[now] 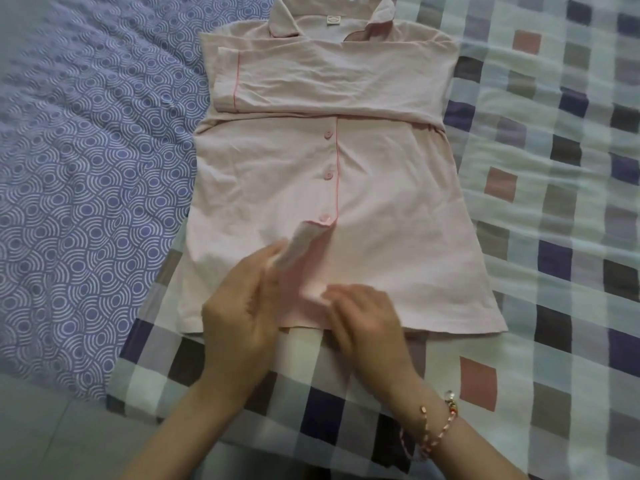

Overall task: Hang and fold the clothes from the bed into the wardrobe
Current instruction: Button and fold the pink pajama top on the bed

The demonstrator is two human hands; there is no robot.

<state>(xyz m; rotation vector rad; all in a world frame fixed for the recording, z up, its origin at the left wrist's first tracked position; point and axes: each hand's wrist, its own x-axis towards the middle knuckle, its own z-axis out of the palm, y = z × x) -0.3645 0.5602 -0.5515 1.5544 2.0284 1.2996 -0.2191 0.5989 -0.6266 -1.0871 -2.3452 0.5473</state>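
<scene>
A pink shirt (398, 202) lies flat, front up, on the bed, its collar (332, 22) at the far end and its hem nearest the person. Most of it rests on the checked sheet (554, 237). Its left edge reaches onto the blue quilt (86, 150), which covers the left side of the bed. One short sleeve (311, 81) is folded across the chest, its piped cuff pointing left. Three pink buttons (327, 175) run down the middle beside a thin line of pink piping, and all three look done up.

Below the lowest button the front stands open. The left hand (242, 313) has its fingers curled round the left front edge, pinching it and turning it back, so the paler inside shows. The right hand (367, 323) is just beside it at the hem, with its fingertips (332, 292) on a small fold of the fabric. It is blurred, so I cannot tell whether it grips the cloth or only presses it. A beaded bracelet (440, 427) sits on the right wrist. A strip of pale floor (52, 427) shows at the lower left, past the corner of the bed.
</scene>
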